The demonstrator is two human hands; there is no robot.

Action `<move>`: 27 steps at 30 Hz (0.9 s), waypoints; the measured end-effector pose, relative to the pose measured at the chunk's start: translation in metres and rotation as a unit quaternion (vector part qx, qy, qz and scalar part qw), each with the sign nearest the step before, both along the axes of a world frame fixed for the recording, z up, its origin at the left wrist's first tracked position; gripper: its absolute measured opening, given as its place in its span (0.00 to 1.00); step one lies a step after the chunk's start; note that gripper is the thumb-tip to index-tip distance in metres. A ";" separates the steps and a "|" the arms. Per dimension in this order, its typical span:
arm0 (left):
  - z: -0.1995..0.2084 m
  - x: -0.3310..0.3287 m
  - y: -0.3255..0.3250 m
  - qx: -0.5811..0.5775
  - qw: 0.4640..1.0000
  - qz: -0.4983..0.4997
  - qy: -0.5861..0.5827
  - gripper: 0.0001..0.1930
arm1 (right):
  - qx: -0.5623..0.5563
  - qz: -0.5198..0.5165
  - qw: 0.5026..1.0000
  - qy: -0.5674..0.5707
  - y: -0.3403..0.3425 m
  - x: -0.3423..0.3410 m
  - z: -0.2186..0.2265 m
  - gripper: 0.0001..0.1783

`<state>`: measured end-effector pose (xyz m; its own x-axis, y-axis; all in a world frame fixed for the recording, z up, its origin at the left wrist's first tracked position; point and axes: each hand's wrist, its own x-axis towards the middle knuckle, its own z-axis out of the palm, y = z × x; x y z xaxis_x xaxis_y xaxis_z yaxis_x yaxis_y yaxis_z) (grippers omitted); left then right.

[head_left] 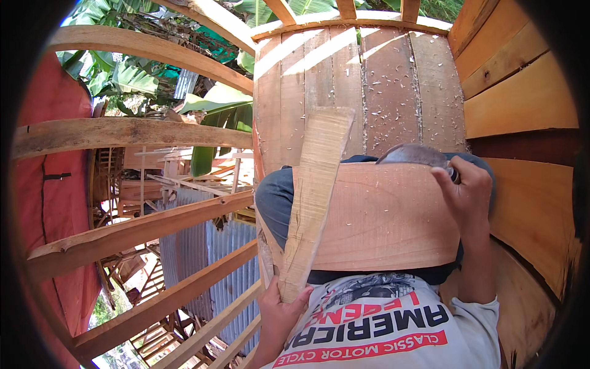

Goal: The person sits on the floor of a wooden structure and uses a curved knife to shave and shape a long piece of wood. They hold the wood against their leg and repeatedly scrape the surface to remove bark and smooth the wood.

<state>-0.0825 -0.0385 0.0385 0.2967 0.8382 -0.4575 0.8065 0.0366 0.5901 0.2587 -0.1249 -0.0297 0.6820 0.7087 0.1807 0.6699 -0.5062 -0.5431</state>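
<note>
My left hand grips the lower end of a long tapered piece of wood, which stands slanted with its wider end pointing away from me. A wide flat board lies across my lap, partly behind that piece. My right hand is closed round the dark handle of a broad-bladed knife. Its blade points left along the board's far edge; I cannot tell whether it touches the wood. Most of the handle is hidden in my fist.
Wood shavings lie scattered over the plank floor ahead of me. A plank wall rises close on the right. To the left are spaced wooden beams, with gaps showing corrugated metal sheets below. A red sheet hangs at the far left.
</note>
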 end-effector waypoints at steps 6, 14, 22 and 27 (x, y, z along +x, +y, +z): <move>0.014 0.033 0.027 0.144 0.979 -0.143 -0.011 0.20 | 0.067 0.133 0.989 0.003 0.006 -0.058 0.012 0.32; 0.030 0.067 0.023 0.140 0.972 -0.187 -0.022 0.21 | 0.129 0.040 0.983 -0.123 0.001 -0.007 0.017 0.34; 0.013 0.036 0.006 0.075 0.984 -0.155 0.050 0.21 | 0.128 -0.225 0.961 0.099 -0.020 0.057 0.006 0.33; 0.007 0.049 0.017 0.118 0.982 -0.146 0.017 0.21 | 0.105 0.044 0.993 -0.011 -0.005 -0.011 0.009 0.31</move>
<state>-0.0334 -0.0214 0.0460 0.5288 0.8034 -0.2737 0.7810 -0.3344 0.5274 0.2474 -0.1300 -0.0206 0.6130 0.7105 0.3457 0.7195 -0.3212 -0.6158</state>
